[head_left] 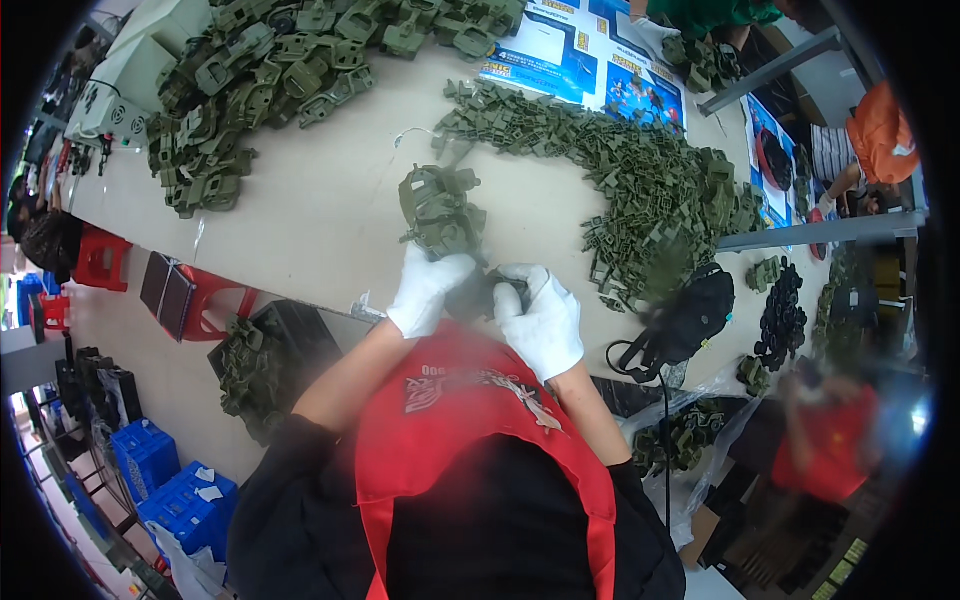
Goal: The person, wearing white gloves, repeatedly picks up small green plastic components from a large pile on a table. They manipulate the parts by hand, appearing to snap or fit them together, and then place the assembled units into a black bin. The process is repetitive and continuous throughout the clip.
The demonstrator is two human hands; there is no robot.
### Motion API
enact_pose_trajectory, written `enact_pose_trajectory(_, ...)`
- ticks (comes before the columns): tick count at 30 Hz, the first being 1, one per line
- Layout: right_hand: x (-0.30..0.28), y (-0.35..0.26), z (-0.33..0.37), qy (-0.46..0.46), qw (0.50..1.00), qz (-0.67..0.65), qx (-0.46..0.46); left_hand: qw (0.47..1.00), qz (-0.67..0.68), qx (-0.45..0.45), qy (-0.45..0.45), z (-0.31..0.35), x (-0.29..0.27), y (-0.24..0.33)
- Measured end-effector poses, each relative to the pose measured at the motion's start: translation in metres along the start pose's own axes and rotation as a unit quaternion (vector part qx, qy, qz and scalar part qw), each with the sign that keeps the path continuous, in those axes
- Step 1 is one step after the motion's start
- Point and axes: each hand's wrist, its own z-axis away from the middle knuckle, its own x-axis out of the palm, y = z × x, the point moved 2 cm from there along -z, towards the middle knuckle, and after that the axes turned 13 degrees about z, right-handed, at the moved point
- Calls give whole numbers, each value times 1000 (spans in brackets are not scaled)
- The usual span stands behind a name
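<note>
Head view. We look down on a pale worktable (300, 205), with two white-gloved hands at its near edge. Between them sits a dark green piece (470, 298), the thing being worked, low against the red apron (450, 365) and partly blurred, so we cannot make out its shape.

Left hand (425, 290): at the piece's left side, thumb pointing inward; the other fingers are mostly hidden, and we cannot tell whether they are clamped. Right hand (538, 315): fingers curled, thumb and forefinger apparently pinched on the piece's right edge.

Just beyond the hands we note a small cluster of green bodies (440, 205). Farther right spreads a heap of small green parts (620, 160); a pile of larger green bodies (290, 75) lies at the far left. A black bag (690, 320) lies near the table edge, to the right of the right hand.

Step in hand, as we judge it: close two-handed handling of one piece, perhaps fitting or checking it. The next move, in our view, calls for a steady left-hand hold while the right fingertips adjust with light, even pressure, keeping the piece clear of the apron.
</note>
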Motion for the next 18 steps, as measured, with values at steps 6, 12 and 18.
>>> enact_pose_trajectory(6,4,-2,5,25,999,-15,-17,1000,-27,1,-1,-3,-6,-12)
enact_pose_trajectory(12,24,0,12,90,994,-14,-59,997,-63,-28,33,2,-6,-12)
enact_pose_trajectory(18,32,-9,20,67,992,76,-75,986,-148,-38,66,11,-2,-6)
